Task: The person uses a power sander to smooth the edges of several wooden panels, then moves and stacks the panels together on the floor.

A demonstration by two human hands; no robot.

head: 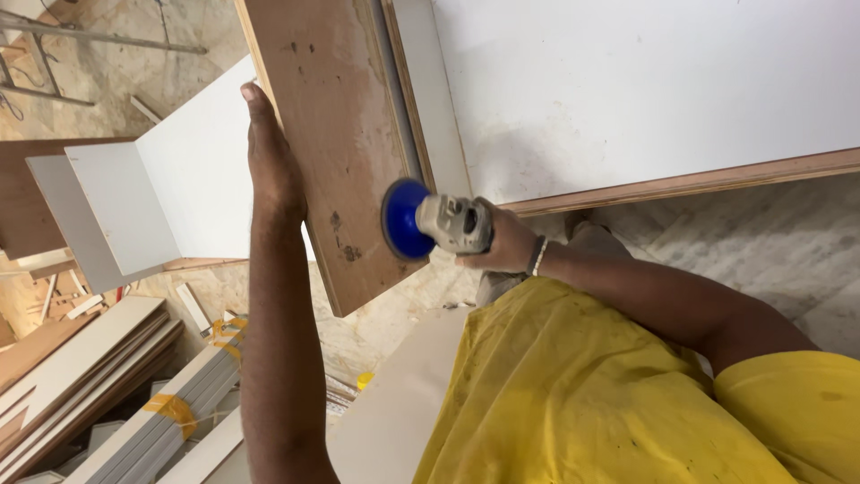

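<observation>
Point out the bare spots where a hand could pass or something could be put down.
Free: the big white panel above its wooden edge strip, and the pale floor below that strip. Crowded: the brown board between the left hand and the right hand with its grinder; stacked offcuts lower left.

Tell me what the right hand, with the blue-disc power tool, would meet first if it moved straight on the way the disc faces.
Probably the brown board: the right hand aims the tool's blue disc at its edge, already touching or nearly so; depth is unclear.
</observation>
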